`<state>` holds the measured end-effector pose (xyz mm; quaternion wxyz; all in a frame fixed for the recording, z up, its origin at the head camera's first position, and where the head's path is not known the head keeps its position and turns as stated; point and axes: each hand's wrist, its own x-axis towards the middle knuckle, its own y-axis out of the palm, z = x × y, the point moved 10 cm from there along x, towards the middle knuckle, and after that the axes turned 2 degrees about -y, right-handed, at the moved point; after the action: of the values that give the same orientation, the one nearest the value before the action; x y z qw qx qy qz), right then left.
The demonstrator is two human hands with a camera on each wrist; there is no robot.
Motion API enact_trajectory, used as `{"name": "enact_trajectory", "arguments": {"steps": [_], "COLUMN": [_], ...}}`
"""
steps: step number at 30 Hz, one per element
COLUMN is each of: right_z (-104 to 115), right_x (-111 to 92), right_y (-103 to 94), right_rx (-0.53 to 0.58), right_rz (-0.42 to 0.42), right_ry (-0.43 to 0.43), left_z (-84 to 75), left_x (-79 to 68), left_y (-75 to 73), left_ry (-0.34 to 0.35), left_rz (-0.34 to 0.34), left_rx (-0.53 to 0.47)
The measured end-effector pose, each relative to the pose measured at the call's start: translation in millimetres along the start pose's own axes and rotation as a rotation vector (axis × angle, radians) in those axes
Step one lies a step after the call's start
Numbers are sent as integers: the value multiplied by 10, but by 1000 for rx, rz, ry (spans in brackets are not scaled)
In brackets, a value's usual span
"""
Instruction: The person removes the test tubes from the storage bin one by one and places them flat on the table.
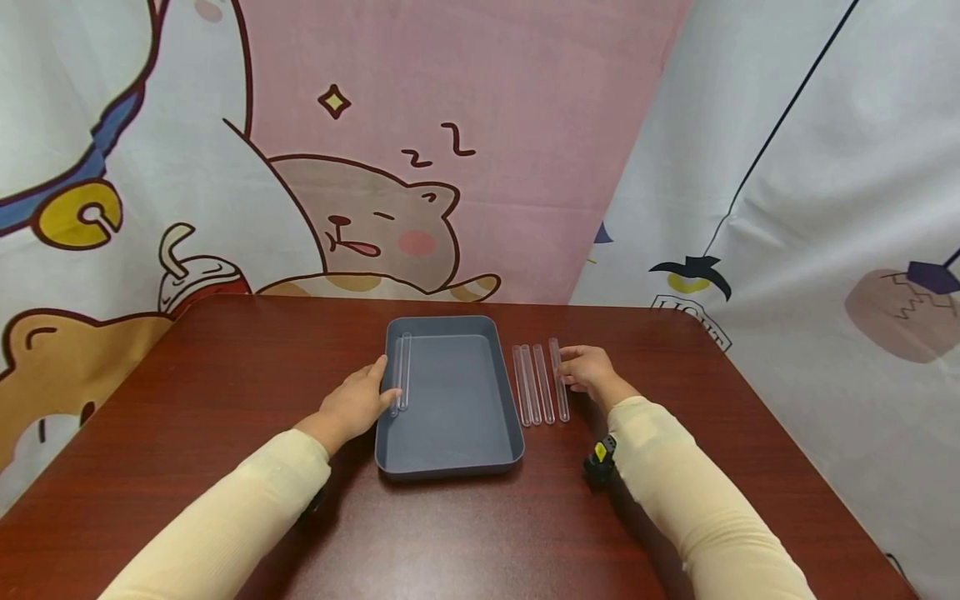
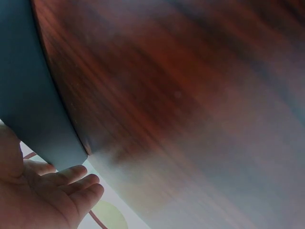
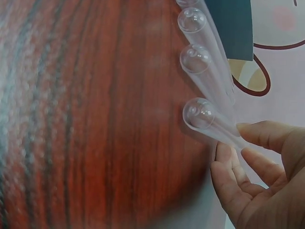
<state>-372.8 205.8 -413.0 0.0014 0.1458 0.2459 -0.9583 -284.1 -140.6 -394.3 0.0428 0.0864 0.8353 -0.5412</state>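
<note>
A clear test tube [image 1: 559, 383], the rightmost of a row, is pinched between the thumb and index finger of my right hand [image 1: 590, 369]. In the right wrist view, this test tube [image 3: 202, 116] points its rounded end away from the right hand [image 3: 267, 176]. Several more test tubes [image 1: 542, 386] lie side by side on its left. My left hand [image 1: 354, 406] rests at the left rim of a grey tray [image 1: 457, 417], thumb over the edge. Its fingers extend loosely along the tray's outer wall [image 2: 33, 90] in the left wrist view. Two test tubes [image 1: 405, 367] lie inside along the tray's left side.
The tray stands on a dark reddish-brown wooden table [image 1: 300, 517], directly left of the row of tubes. A cartoon-printed cloth [image 1: 525, 167] hangs behind the table and along its sides. A black wrist device [image 1: 600, 462] sits below the right sleeve.
</note>
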Motion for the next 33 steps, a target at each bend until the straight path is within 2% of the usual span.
{"name": "enact_trajectory", "arguments": {"steps": [17, 33], "right_z": [56, 86], "right_x": [0, -12], "right_y": [64, 52], "right_rx": [-108, -167], "right_rz": [17, 4], "right_ry": [-41, -31], "left_z": [1, -9], "left_x": [-3, -14], "left_y": [-2, -5], "left_ry": [-9, -1], "left_rz": [3, 0], "left_rx": [1, 8]}}
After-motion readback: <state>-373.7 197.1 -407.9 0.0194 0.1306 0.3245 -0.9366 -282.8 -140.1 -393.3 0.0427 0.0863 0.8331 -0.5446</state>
